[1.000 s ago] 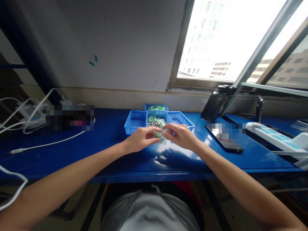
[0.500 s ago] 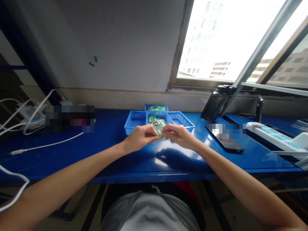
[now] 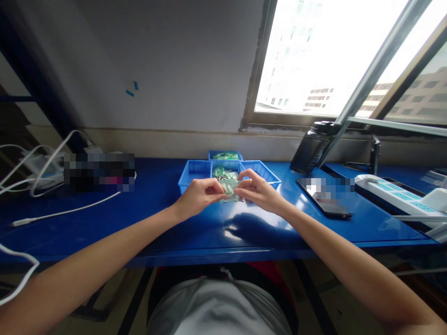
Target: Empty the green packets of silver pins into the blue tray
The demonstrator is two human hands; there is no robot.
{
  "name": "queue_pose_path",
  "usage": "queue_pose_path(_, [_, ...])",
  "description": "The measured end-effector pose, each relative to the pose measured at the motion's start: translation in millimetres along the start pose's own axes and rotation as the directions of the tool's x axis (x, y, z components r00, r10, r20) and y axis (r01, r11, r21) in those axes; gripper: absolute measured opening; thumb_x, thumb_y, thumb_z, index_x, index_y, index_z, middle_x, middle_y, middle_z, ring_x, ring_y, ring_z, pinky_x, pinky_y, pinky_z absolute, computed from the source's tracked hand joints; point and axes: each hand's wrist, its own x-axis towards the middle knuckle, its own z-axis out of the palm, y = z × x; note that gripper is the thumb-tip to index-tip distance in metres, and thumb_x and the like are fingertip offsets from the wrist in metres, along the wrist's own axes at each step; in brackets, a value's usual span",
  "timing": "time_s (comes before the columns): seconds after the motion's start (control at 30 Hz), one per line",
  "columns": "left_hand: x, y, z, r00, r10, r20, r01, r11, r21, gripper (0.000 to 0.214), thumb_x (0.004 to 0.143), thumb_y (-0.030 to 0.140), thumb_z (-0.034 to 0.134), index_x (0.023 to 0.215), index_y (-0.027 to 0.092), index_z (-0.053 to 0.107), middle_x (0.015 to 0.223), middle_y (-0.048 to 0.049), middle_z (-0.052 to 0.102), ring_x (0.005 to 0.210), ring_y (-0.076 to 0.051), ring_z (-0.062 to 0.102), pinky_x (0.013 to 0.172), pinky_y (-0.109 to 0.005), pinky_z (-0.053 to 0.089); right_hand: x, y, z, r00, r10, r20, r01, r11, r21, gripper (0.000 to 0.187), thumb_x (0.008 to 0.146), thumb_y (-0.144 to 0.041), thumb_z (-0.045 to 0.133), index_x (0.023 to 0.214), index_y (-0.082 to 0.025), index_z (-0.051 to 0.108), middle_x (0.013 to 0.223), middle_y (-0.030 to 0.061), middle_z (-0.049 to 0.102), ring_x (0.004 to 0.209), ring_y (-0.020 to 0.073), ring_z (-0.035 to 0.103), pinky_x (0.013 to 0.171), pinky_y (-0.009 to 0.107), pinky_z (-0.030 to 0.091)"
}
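Observation:
Between my hands, at the front of the middle blue bin, is a small clear plastic bag with pale green and white contents too small to make out. My left hand pinches its left side between thumb and fingers. At the right side of the bag, my right hand has its index finger raised away from the thumb; the thumb tip is close to the bag, and I cannot tell if it touches. A ring shows on that hand. Behind them, the middle bin holds green packets and small metallic parts, partly covered.
Blue bins flank the middle one on the blue table. A further bin behind holds green packets. Rightward are a black bottle, a phone and a power strip. White cables lie leftward.
My right index finger has lifted and spread from the thumb, away from the bag. My left hand keeps its pinch. The whole view has shifted slightly.

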Motion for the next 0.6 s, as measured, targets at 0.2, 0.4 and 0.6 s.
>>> queue_pose_path(0.2, [0.6, -1.0, -1.3, 0.999, 0.034, 0.004, -0.034, 0.996, 0.085, 0.018, 0.076, 0.031, 0.063, 0.079, 0.014, 0.059, 0.077, -0.0025, 0.061, 0.069, -0.012, 0.058, 0.06, -0.021, 0.048, 1.8, 0.5, -1.7, 1.0, -0.028, 0.011, 0.029, 0.995, -0.098, 0.021, 0.079, -0.036, 0.058, 0.076, -0.015, 0.057, 0.062, -0.0022, 0.051, 0.055, 0.0081, 0.046, 0.048, 0.019, 0.037])
queue_pose_path(0.4, [0.7, 3.0, -3.3, 0.999, -0.043, -0.026, 0.042, 0.997, -0.057, 0.044, 0.076, 0.04, 0.063, 0.11, 0.021, 0.045, 0.076, 0.0023, 0.054, 0.061, -0.01, 0.057, 0.054, -0.021, 0.048, 0.8, -0.2, -1.9, 0.992, -0.026, -0.121, 0.023, 1.0, -0.02, 0.023, 0.08, -0.038, 0.057, 0.081, -0.015, 0.057, 0.053, -0.0035, 0.053, 0.047, 0.0086, 0.048, 0.045, 0.021, 0.039])
queue_pose_path(0.6, [5.5, 0.6, -6.9, 0.932, -0.287, 0.219, 0.351, 0.862, -0.365, 0.048, 0.083, 0.059, 0.04, 0.1, 0.015, 0.049, 0.084, -0.0063, 0.059, 0.06, -0.016, 0.063, 0.048, -0.026, 0.05, 1.0, 3.0, -2.0, 0.978, -0.08, -0.192, 0.078, 0.997, -0.02, 0.02, 0.079, -0.034, 0.059, 0.087, -0.016, 0.061, 0.069, 0.0039, 0.066, 0.061, 0.0144, 0.062, 0.054, 0.025, 0.047])
